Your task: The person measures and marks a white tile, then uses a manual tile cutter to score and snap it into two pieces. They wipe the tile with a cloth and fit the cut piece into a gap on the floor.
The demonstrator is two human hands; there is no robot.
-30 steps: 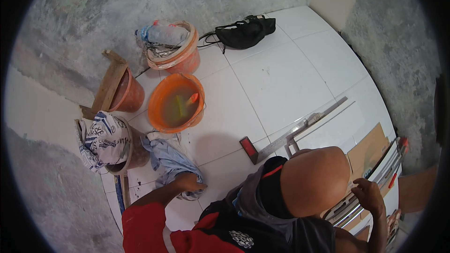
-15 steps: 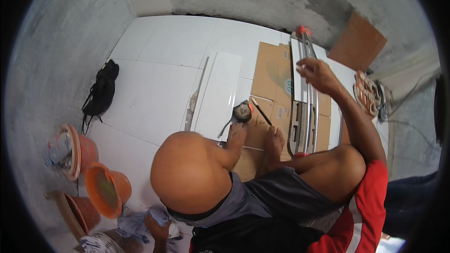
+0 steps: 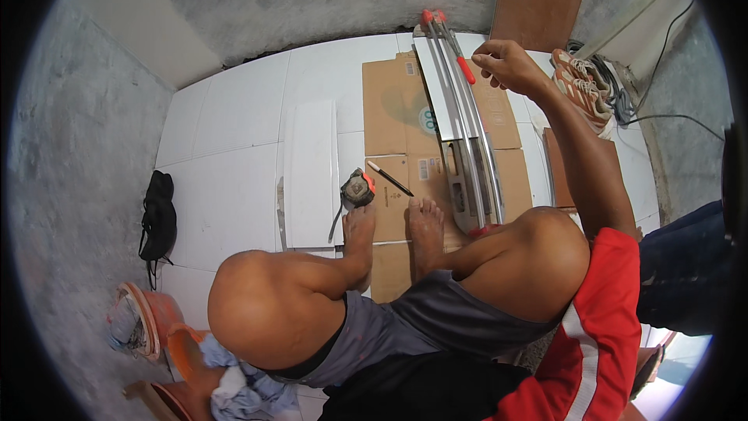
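My right hand (image 3: pixel 508 67) is raised at the far end of a manual tile cutter (image 3: pixel 481 148), its fingers loosely curled and apart, with nothing visible in them. Just left of the fingertips is the cutter's red-gripped handle (image 3: pixel 466 70), apart from the hand. A white tile (image 3: pixel 446 101) lies under the cutter's two metal rails. By my feet are a tape measure (image 3: pixel 358 188) and a dark marker with a pale end (image 3: pixel 389 177). Left of them lies a long white tile piece (image 3: pixel 310 168). My left hand is out of view.
Flattened cardboard (image 3: pixel 383 121) lies under the cutter. A brown tile (image 3: pixel 538 0) leans on the far wall, near shoes (image 3: pixel 580 86) and cables. Buckets (image 3: pixel 160 316), a crumpled cloth (image 3: pixel 241 390) and a black bag (image 3: pixel 159 218) are at left. A person's dark trousers (image 3: pixel 678 265) show at right.
The view has swung right and my right hand has moved farther forward along the cutter; its red handle now shows. My left hand, earlier at the cloth, has left the view.
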